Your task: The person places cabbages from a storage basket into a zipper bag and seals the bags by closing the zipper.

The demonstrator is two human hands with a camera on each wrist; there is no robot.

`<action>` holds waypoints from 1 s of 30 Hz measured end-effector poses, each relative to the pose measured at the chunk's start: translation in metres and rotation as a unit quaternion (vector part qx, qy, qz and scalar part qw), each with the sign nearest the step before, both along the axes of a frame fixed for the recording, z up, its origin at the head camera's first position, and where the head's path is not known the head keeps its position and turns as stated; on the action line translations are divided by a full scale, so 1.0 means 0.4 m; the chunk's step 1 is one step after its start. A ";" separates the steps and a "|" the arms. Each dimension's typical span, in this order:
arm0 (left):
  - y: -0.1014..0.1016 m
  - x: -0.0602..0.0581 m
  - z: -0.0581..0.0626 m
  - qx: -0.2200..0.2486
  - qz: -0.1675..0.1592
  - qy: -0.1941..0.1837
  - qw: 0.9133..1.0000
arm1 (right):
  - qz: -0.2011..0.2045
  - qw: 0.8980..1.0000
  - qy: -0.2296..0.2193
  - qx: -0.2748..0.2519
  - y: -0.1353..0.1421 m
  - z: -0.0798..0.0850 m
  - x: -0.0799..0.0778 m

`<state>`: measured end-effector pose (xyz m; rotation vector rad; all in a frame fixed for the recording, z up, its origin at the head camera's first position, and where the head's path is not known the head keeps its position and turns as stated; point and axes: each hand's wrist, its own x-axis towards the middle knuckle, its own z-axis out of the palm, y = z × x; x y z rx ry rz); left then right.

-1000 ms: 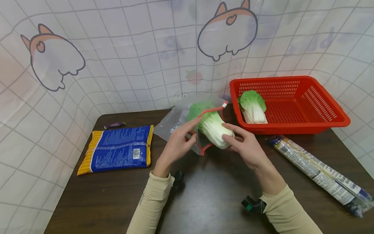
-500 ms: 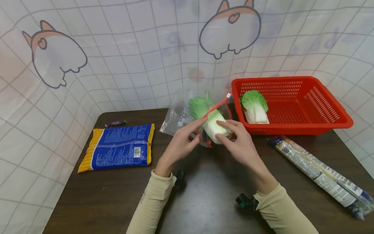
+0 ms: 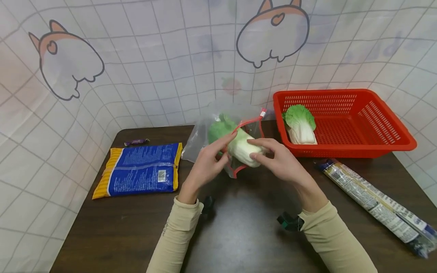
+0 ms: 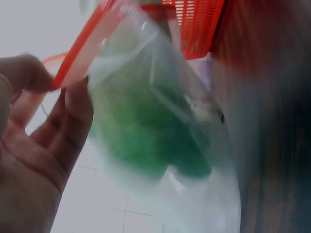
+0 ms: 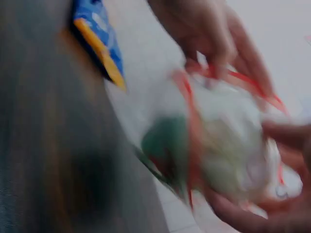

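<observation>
A napa cabbage (image 3: 244,149) lies leafy end first inside a clear zip bag (image 3: 195,138) with a red-edged mouth; its white base sticks out of the opening. My left hand (image 3: 207,159) pinches the red edge of the bag between thumb and fingers, which the left wrist view shows up close. With thumb and fingers about the white base, my right hand (image 3: 281,161) holds the cabbage. The right wrist view is blurred, but both hands appear there around the bag's mouth. Green leaves (image 4: 146,131) show through the plastic in the left wrist view.
At the back right stands a red basket (image 3: 355,146) with a second napa cabbage (image 3: 301,127) at its left end. A long printed packet (image 3: 372,203) lies at right. On the left are a blue and yellow packet (image 3: 143,170) and a small purple-wrapped candy (image 3: 136,142).
The cabbage has moved left and sits deeper in the bag, with my right hand following it. The bag rose and tilted half a second ago and is lower again now.
</observation>
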<state>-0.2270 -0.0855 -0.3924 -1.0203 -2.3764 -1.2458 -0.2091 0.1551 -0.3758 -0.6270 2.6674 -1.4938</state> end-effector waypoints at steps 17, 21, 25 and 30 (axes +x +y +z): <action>0.015 0.014 0.020 0.122 0.060 -0.067 0.988 | -0.057 0.990 0.132 -0.015 -0.023 0.079 0.048; 0.006 0.016 0.026 0.142 0.061 -0.080 0.985 | -0.066 0.987 0.064 -0.134 0.031 0.088 0.035; 0.005 0.019 0.027 0.140 0.059 -0.089 0.984 | -0.056 0.979 -0.024 -0.193 0.063 0.052 0.000; 0.008 0.024 0.027 0.131 0.058 -0.091 0.986 | -0.005 0.979 -0.092 -0.183 0.063 0.007 -0.036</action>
